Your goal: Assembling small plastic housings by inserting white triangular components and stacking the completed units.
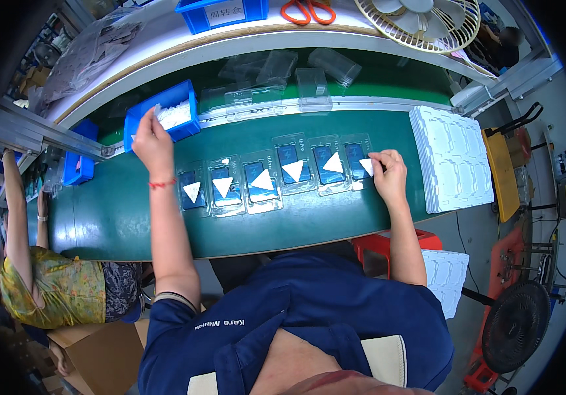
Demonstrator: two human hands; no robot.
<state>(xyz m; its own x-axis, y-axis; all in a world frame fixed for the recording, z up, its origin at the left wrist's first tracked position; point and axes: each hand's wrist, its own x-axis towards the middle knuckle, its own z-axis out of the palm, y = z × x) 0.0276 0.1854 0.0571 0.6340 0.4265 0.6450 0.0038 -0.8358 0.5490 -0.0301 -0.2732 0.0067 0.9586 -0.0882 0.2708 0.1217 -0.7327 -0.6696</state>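
Observation:
Several clear plastic trays stand in a row on the green bench, each with a dark blue rectangular piece; one is the middle tray [263, 184]. White triangular pieces [293, 171] lie on them. At the row's right end, my right hand [390, 174] pinches a white triangular piece [367, 166] over the last tray [356, 154]. My left hand [153, 146] is raised beside a blue bin [187, 126] of white pieces [175, 114]. Its fingers are closed on a small whitish piece [156, 108], whose exact kind I cannot make out.
Empty clear plastic shells [312, 89] lie behind a white rail. A stack of white moulded trays [451, 161] stands at the bench's right end. Orange-handled scissors [307, 11] and a fan [421, 23] sit on the shelf. A co-worker [52, 283] is at the left.

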